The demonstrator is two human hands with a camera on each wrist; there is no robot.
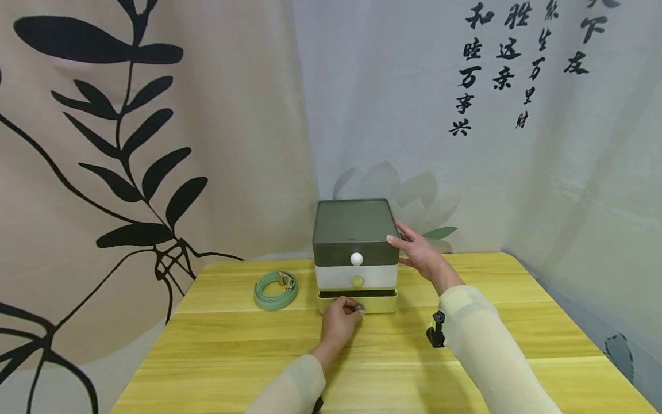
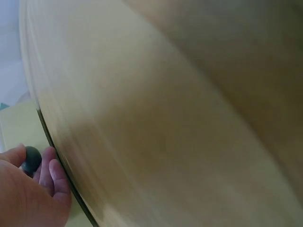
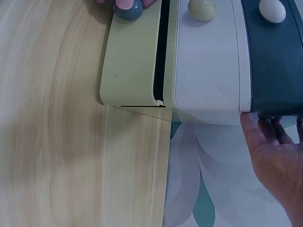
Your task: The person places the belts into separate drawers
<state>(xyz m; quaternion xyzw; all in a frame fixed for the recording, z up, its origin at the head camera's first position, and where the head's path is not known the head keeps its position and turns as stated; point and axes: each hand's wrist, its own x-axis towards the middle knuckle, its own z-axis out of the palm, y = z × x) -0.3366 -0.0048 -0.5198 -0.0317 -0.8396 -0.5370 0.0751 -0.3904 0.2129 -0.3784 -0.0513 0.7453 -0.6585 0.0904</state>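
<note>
A small three-drawer storage box [image 1: 354,221] stands at the table's back, its tiers dark green-grey, white and yellow-green from top to bottom. The bottom drawer [image 1: 381,305] is pulled slightly forward, with a dark gap above its front. My left hand [image 1: 338,326] pinches that drawer's dark round knob [image 2: 31,160] between thumb and fingers. Against the box's right side, near the top tier, my right hand [image 1: 424,256] rests with fingers extended. The middle drawer has a yellow-green knob [image 3: 202,9], the top one a white knob [image 3: 272,10]. What the drawers hold is hidden.
A coiled green belt [image 1: 276,291] with a gold-coloured buckle lies left of the box on the wooden table [image 1: 233,339]. Behind the table hangs a printed curtain [image 1: 248,144] with leaf shapes and dark characters.
</note>
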